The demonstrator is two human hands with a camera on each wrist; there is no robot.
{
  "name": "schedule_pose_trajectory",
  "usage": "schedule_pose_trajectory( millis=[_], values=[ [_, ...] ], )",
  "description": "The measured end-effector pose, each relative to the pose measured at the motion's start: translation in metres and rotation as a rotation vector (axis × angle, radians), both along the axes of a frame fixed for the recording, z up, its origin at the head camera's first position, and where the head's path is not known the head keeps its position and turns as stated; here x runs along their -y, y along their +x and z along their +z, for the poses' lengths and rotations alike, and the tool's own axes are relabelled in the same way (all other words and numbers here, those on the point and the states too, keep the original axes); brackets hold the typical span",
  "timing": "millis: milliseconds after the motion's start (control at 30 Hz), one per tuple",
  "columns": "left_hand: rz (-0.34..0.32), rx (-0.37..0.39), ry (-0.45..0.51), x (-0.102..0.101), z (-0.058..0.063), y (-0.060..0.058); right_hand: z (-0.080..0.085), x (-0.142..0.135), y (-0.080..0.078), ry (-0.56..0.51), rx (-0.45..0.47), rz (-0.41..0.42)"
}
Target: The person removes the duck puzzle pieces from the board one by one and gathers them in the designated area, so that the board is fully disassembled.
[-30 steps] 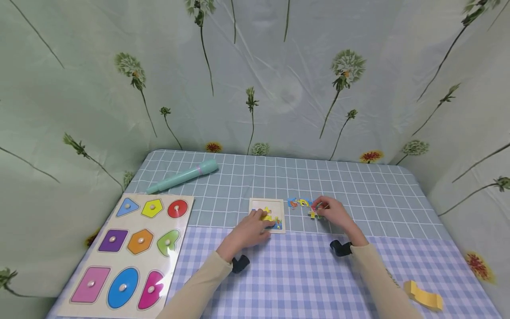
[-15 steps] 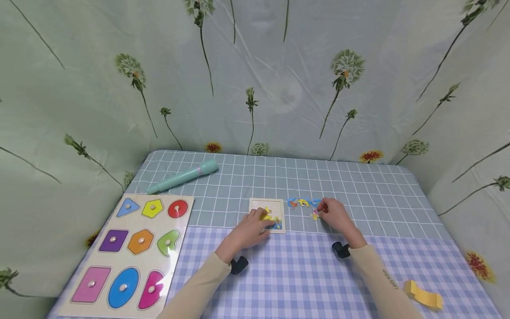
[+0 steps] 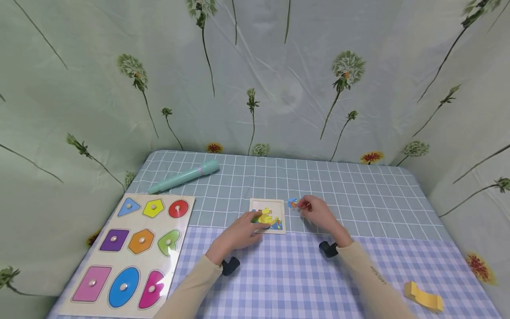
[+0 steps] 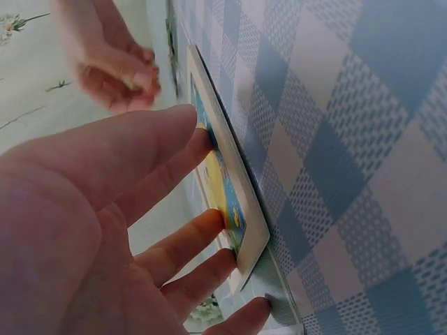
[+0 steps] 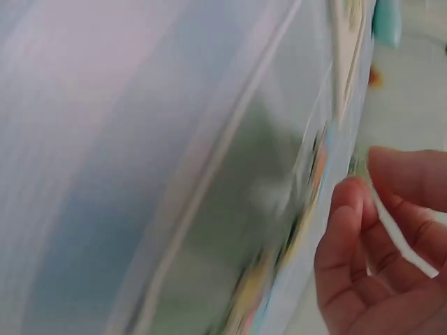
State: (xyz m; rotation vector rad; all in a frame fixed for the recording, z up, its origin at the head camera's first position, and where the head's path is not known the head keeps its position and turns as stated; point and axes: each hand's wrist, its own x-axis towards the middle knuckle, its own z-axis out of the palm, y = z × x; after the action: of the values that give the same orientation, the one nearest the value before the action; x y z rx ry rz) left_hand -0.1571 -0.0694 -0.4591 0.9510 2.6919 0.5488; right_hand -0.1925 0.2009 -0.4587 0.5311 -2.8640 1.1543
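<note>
A small wooden puzzle tray (image 3: 283, 221) holds a partly filled picture with a yellow figure on blue. My left hand (image 3: 239, 232) reaches over its left side, fingers nearly straight and fingertips right at the picture. In the left wrist view, the fingertips (image 4: 213, 222) meet the puzzle's face. To the right of the tray, my right hand (image 3: 318, 215) hangs over loose puzzle pieces with bent fingers, thumb and index tips close together. I cannot tell whether a piece is between them. A blue-and-orange puzzle piece (image 3: 293, 203) shows beside these fingertips; others are hidden under the hand.
A large shape board (image 3: 181, 235) with several knobbed pieces lies at the left. Behind it is a mint-green tapered stick (image 3: 183, 177). A yellow curved block (image 3: 423, 296) sits at the front right. A flowered curtain (image 3: 287, 88) rises behind the table.
My right hand has moved left along the row of loose pieces, nearer the tray, covering pieces visible before. My left hand has drawn slightly left, uncovering more of the picture.
</note>
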Motion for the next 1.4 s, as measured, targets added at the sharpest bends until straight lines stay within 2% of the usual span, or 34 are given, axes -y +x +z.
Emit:
schedule_pose_trajectory(
  millis=[100,233,500,700,900,1033,1233,1400],
  values=[
    [0.000,-0.002,0.006,0.000,0.000,0.000,0.000,0.024,-0.002,-0.062,0.057,0.069],
    [0.000,0.014,0.033,-0.001,0.001,0.000,0.000,0.051,-0.004,-0.064,0.108,0.130],
    [-0.008,0.010,0.059,-0.003,0.001,-0.001,-0.001,0.079,-0.007,0.042,0.111,0.100],
    [-0.001,0.014,0.011,-0.006,0.002,-0.002,0.000,0.082,-0.008,0.005,0.117,0.082],
    [0.017,0.012,-0.015,-0.007,0.001,-0.002,0.001,0.068,-0.007,-0.146,0.131,0.099],
    [0.035,0.034,-0.014,-0.007,0.000,-0.002,0.003,0.046,-0.009,-0.212,0.163,0.016],
    [0.047,0.049,-0.007,-0.005,-0.001,-0.002,0.006,0.005,-0.008,-0.161,0.218,-0.115],
    [0.040,0.030,0.010,-0.003,-0.001,-0.001,0.002,-0.016,-0.010,-0.098,0.230,-0.125]
  ],
)
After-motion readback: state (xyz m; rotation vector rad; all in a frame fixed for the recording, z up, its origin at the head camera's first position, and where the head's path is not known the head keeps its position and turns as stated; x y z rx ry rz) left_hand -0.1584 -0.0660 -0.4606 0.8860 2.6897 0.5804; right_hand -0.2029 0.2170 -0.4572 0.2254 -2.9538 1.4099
